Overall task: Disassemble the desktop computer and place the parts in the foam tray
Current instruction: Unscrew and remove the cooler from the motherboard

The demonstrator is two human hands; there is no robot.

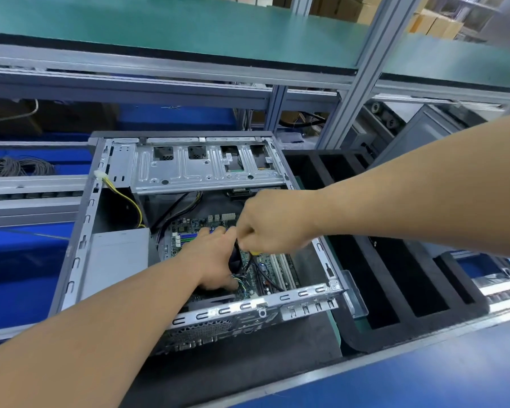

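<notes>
Because both hands crowd one spot over the motherboard (277, 269), a slip of the tool could gouge the board or snag the thin wires (242, 279) beside it. The right hand (273, 223) is curled tight round what seems a yellow-tipped screwdriver (255, 252). The left hand (215, 257) cups a dark part, probably the cooler fan, fingers bent around it. The open computer case (80, 231) lies on the tabletop, with the black foam tray (362, 254) just beside it on the right
</notes>
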